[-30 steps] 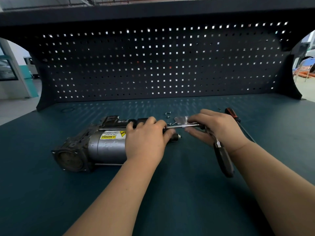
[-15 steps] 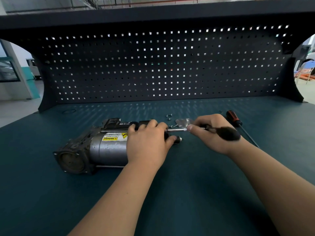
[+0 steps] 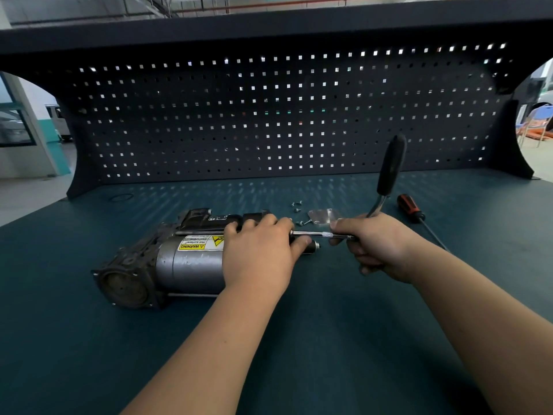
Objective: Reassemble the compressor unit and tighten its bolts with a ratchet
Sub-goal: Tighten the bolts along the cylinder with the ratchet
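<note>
Head view: my left hand [image 3: 260, 253], fingers curled, grips the compressor unit [image 3: 179, 259] lying at ten o'clock; my right hand [image 3: 377, 244] holds the ratchet [image 3: 390, 166], handle upright, extension bar [image 3: 314, 234] reaching the unit's end. Farther, at one o'clock: loose screws [image 3: 297, 206], metal plate [image 3: 324, 217], screwdriver [image 3: 411, 208].

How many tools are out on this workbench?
2: a ratchet gripped in the right hand, handle pointing up, and a screwdriver lying on the bench right of it. Smaller ones may be hidden.
</note>
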{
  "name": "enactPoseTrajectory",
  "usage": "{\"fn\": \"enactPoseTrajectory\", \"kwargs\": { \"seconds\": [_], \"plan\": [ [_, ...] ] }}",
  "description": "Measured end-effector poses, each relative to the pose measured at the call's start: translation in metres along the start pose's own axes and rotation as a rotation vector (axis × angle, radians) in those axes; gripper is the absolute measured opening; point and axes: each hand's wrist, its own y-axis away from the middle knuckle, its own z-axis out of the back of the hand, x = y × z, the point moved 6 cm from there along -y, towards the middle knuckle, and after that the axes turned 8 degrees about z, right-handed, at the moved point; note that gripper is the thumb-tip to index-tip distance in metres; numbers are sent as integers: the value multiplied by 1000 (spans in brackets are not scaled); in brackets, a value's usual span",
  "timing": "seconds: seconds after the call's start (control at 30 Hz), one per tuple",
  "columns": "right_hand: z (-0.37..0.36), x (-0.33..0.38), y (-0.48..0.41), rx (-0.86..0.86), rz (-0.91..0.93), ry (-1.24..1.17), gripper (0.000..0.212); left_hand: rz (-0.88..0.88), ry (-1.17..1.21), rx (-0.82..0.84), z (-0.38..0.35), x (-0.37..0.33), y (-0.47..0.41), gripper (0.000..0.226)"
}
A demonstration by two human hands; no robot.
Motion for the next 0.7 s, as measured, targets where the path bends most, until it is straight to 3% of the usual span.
{"fn": "enactPoseTrajectory", "kwargs": {
  "seconds": [0.13, 0.27, 0.3, 0.4, 0.57, 0.7],
  "plan": [
    [11, 13, -1, -223, 402, 304, 28, 9, 5, 7, 1, 0, -2, 46],
    [10, 30, 12, -164, 799, 622, 4, 11, 24, 6, 0, 1, -3, 46],
    [11, 31, 14, -161, 849, 688, 13, 13, 26, 5, 0, 0, -3, 46],
    [13, 31, 17, -199, 906, 779, 24, 20, 28, -7, 1, 1, -3, 46],
    [14, 34, 19, -218, 947, 809, 23, 22, 38, -20, 2, 0, -1, 46],
    [11, 23, 12, -175, 748, 611, 5, 14, 43, -16, 1, 1, 1, 45]
  ]
}}
